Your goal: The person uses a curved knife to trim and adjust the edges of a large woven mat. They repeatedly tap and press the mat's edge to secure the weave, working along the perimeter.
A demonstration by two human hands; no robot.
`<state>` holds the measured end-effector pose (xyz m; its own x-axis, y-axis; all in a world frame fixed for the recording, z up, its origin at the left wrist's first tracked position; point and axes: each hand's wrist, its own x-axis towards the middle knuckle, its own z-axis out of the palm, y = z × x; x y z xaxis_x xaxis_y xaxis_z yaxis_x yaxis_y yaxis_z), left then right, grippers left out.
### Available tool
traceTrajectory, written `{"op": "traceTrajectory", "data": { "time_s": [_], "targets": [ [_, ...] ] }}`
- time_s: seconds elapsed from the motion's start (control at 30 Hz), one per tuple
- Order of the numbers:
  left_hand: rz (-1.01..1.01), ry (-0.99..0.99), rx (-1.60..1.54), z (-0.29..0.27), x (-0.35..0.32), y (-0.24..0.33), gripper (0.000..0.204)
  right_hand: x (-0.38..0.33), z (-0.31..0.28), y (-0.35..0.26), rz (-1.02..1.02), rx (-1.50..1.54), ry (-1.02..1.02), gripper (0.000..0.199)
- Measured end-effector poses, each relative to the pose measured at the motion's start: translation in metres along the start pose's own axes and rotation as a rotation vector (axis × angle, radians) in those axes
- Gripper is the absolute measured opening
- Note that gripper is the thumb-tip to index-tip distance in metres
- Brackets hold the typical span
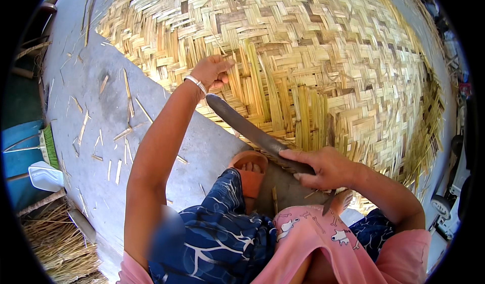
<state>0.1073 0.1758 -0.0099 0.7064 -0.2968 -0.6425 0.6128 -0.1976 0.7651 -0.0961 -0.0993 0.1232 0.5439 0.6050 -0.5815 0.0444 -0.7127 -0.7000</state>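
A large mat (313, 46) woven from flat pale-yellow strips spreads out in front of me, with loose strip ends (260, 82) standing up along its near edge. Over that edge at the left, my left hand (211, 73) is closed in a pinch; whatever is between its fingertips is too small to make out. My right hand (328, 169) grips a dark, curved machete (247, 130) low over the mat's near border. Its blade points up and left, the rounded tip close to my left wrist. A narrow dark end shows below my right hand.
Cut strip scraps (126, 132) litter the grey concrete floor (101, 102) at left. Beyond them are a green-bristled broom (49, 145), a white plastic container (46, 176) and a straw bundle (60, 238). My sandalled foot (250, 170) is beside the mat's near edge. A wheeled object (442, 205) stands far right.
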Motion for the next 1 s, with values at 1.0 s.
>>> {"op": "traceTrajectory", "data": {
  "time_s": [1.0],
  "targets": [
    [0.158,-0.256,0.532,0.019,-0.066,-0.013,0.018,0.072,-0.029,0.052,-0.051,0.313,0.447,0.056]
  ]
}}
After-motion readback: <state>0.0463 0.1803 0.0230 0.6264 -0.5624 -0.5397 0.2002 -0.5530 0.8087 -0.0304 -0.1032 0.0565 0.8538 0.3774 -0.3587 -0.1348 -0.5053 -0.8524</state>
